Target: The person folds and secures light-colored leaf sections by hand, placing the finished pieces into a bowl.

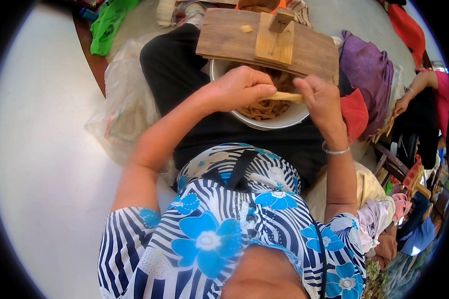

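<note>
My left hand [243,89] pinches one end of a short pale-yellow strip [286,96], which may be plant fibre or peel. My right hand [321,101], slightly blurred, has its fingers curled at the strip's other end. Below both hands is a white bucket [269,125] holding many tangled brown strips [263,111]. A brown wooden board [228,35] covers the bucket's far side. On it sits a lighter wooden piece [275,45] with an upright block [281,19]. A small yellow scrap [247,28] rests on the board.
An orange container [258,5] stands beyond the board. To the left lie a translucent plastic sack [129,97] and a green plastic bag [110,26]. Purple cloth [366,74] and red fabric [354,114] are at the right. Another person's hand [401,106] is near the right edge.
</note>
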